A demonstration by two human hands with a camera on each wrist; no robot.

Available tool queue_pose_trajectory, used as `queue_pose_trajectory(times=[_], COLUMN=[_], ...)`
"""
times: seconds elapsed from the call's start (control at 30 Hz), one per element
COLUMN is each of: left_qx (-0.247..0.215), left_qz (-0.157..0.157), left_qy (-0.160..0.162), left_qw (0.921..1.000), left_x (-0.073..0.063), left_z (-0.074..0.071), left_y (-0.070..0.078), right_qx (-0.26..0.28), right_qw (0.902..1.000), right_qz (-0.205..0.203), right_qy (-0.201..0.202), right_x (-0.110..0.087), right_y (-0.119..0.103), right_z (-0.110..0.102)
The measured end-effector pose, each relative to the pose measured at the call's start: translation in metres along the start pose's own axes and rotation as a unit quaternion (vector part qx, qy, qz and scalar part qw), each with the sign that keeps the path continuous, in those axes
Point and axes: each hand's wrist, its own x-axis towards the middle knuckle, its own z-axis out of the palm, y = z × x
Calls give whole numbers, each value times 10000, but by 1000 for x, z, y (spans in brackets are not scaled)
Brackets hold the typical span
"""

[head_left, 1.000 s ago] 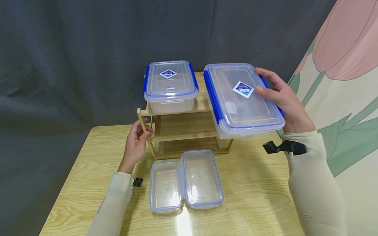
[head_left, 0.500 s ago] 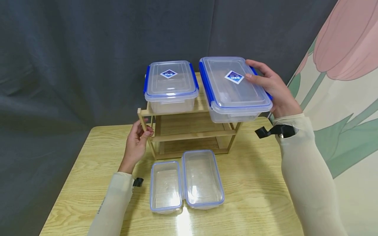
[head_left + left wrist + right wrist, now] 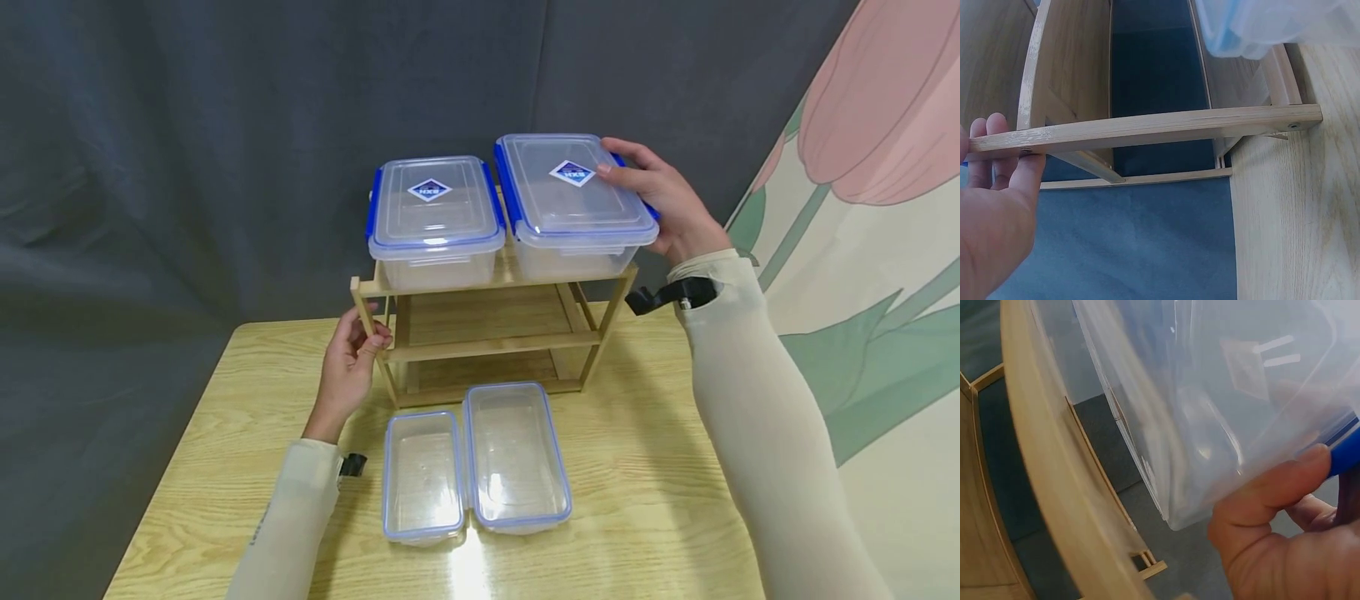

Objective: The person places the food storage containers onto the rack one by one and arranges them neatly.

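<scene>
In the head view, my left hand (image 3: 343,375) grips the left front post of a wooden rack (image 3: 491,347); the left wrist view shows the fingers (image 3: 1025,172) curled round that post. My right hand (image 3: 667,196) holds a clear lidded food container (image 3: 573,208) by its right side, thumb on the lid and other fingers partly hidden beneath. This container, with blue side clips and a diamond label, is at the top right of the rack. In the right wrist view its clear wall is close to the rack's top rail (image 3: 1054,456). A similar lidded container (image 3: 435,221) stands on the top shelf's left side.
Two smaller clear containers with pale blue rims, a narrow one (image 3: 423,475) and a larger one (image 3: 517,454), lie side by side on the wooden table (image 3: 637,492) before the rack. A dark curtain (image 3: 225,167) hangs behind; a flower-painted wall (image 3: 885,250) is at right.
My right hand has carried its container left and back, from beyond the rack's right front to the top shelf beside the other container. My left hand has stayed on the post.
</scene>
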Motion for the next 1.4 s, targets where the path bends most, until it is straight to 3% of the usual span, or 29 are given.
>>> queue_pose_trajectory(times=[0.3,0.6,1.17,1.4], left_qx=[2,-57,-83,-85], left_qz=[47,21,62,44], left_qy=[-5,-46,-1,-26], left_qw=[10000,10000,9999,10000], left_x=[1,2,3,4], left_z=[0,-1,0,0], left_y=[-1,-3,-3,-4], right_qx=[308,274,-266,-352], right_qw=[9993,9989,9990,9993], right_qz=[206,390,328,31], right_qy=[-22,45,-138,-90], right_x=[21,29,24,15], right_y=[9,11,9,15], right_z=[-3,-4,-8,-12])
